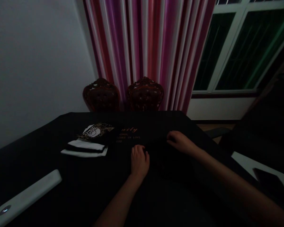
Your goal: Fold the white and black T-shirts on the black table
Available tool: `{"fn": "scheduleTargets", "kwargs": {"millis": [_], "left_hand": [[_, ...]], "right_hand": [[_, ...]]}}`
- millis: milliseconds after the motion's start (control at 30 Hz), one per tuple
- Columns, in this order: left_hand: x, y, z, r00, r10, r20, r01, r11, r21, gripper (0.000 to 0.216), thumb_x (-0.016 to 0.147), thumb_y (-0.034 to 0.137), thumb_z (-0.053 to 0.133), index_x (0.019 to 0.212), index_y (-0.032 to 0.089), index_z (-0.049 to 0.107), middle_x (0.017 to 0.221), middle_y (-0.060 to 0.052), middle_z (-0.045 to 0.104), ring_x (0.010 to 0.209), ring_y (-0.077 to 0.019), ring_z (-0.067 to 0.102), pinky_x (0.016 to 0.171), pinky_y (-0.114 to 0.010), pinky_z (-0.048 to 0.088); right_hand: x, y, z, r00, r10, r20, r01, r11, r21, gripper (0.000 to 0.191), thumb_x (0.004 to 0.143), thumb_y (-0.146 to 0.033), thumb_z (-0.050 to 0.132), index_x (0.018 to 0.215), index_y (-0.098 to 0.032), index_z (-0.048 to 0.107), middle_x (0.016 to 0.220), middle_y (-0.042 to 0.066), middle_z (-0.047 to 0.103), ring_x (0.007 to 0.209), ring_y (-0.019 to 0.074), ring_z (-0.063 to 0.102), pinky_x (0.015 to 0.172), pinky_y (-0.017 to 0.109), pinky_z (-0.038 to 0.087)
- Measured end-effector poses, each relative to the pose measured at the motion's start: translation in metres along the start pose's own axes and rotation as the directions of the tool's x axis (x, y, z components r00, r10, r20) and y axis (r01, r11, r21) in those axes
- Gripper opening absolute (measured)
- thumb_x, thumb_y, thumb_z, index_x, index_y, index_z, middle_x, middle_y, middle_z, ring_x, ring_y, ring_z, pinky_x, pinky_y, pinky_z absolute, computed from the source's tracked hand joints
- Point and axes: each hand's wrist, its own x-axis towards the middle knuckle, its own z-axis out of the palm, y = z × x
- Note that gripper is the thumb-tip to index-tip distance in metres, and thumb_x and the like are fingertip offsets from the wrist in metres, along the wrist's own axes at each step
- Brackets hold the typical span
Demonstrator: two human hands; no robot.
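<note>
The room is dim. My left hand point(139, 161) rests knuckles-up on a black garment point(161, 157) spread over the dark table point(49, 135), its fingers curled down onto the cloth. My right hand point(180, 142) lies a little farther back and to the right, fingers bent onto the same dark fabric. Whether either hand pinches the cloth is too dark to tell. Orange lettering point(129, 134) shows on the black fabric just beyond my left hand.
A folded stack of black and white clothes point(88, 142) with a printed top lies left of my hands. A long white object point(26, 197) sits at the near left. Two carved chairs point(123, 94) stand behind the table, before a striped curtain. A window is at right.
</note>
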Motion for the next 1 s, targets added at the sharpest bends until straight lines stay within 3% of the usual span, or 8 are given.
{"fn": "scheduleTargets", "kwargs": {"millis": [167,267,400,467,600,733,833,1000], "left_hand": [[0.002,-0.003,-0.001,0.989,-0.115,0.088,0.112,0.993,0.045,0.019,0.09,0.034,0.049,0.092,0.017,0.058,0.1,-0.009,0.058,0.1,-0.024,0.054,0.093,-0.041,0.043],[0.008,0.007,-0.012,0.952,-0.177,0.251,0.212,0.97,-0.12,0.039,0.094,0.046,0.037,0.08,0.017,0.06,0.089,-0.008,0.063,0.089,-0.0217,0.06,0.087,-0.037,0.045],[0.018,0.019,-0.027,0.632,-0.248,0.734,0.645,0.694,-0.32,0.088,0.086,0.074,-0.001,0.074,0.015,0.063,0.067,-0.008,0.066,0.061,-0.0195,0.065,0.063,-0.032,0.049],[0.018,0.024,-0.032,0.51,-0.225,0.83,0.79,0.503,-0.349,0.088,0.08,0.083,0.01,0.086,0.014,0.064,0.076,-0.008,0.069,0.07,-0.021,0.067,0.065,-0.032,0.05],[0.005,0.04,-0.045,0.609,-0.171,0.775,0.717,0.535,-0.446,0.052,0.072,0.062,0.067,0.096,0.016,0.065,0.093,-0.005,0.071,0.091,-0.0208,0.064,0.08,-0.03,0.048],[-0.013,0.069,-0.071,0.766,-0.047,0.641,0.558,0.545,-0.626,0.039,0.079,0.048,0.067,0.101,0.017,0.065,0.1,-0.006,0.07,0.096,-0.0214,0.063,0.085,-0.031,0.048],[-0.03,0.092,-0.094,0.82,-0.023,0.572,0.476,0.581,-0.66,0.036,0.082,0.044,0.065,0.108,0.019,0.066,0.107,-0.006,0.069,0.1,-0.0223,0.064,0.09,-0.034,0.049],[-0.071,0.105,-0.112,0.87,-0.109,0.481,0.42,0.676,-0.606,0.04,0.073,0.036,0.071,0.112,0.025,0.069,0.119,-0.007,0.067,0.111,-0.0265,0.061,0.097,-0.042,0.05]], "right_hand": [[0.011,-0.022,0.013,0.97,0.241,0.034,-0.225,0.942,-0.25,0.063,0.084,-0.046,0.063,0.133,-0.009,0.048,0.126,0.022,0.055,0.116,0.0338,0.052,0.094,0.043,0.041],[0.005,-0.027,-0.001,0.9,0.4,0.173,-0.363,0.907,-0.212,0.056,0.083,-0.046,0.065,0.122,-0.007,0.054,0.111,0.021,0.063,0.102,0.0315,0.061,0.083,0.037,0.046],[-0.047,-0.068,-0.004,0.995,0.095,0.02,-0.092,0.991,-0.099,0.038,0.084,-0.018,0.059,0.121,-0.014,0.051,0.099,0.011,0.067,0.088,0.0227,0.065,0.073,0.03,0.048],[-0.086,-0.098,0.008,0.982,-0.186,0.017,0.187,0.972,-0.14,0.03,0.08,-0.014,0.059,0.109,-0.019,0.057,0.095,0.008,0.068,0.084,0.0229,0.065,0.073,0.032,0.05],[-0.146,-0.131,0.016,0.839,-0.542,0.038,0.544,0.836,-0.076,0.012,0.081,-0.026,0.065,0.091,-0.025,0.059,0.081,0.002,0.067,0.069,0.0199,0.064,0.064,0.031,0.052],[-0.16,-0.12,-0.033,0.977,-0.183,-0.111,0.198,0.969,0.145,0.013,0.092,-0.037,0.052,0.087,-0.027,0.058,0.083,0.004,0.066,0.072,0.0182,0.063,0.063,0.03,0.051],[-0.156,-0.111,-0.061,0.99,0.13,-0.058,-0.111,0.958,0.264,0.027,0.091,-0.051,0.05,0.091,-0.026,0.061,0.089,0.007,0.067,0.076,0.0207,0.064,0.063,0.031,0.051],[-0.167,-0.116,-0.051,0.975,0.199,0.101,-0.223,0.897,0.381,0.061,0.08,-0.056,0.062,0.129,-0.019,0.052,0.112,0.014,0.066,0.092,0.0266,0.066,0.068,0.031,0.054]]}}
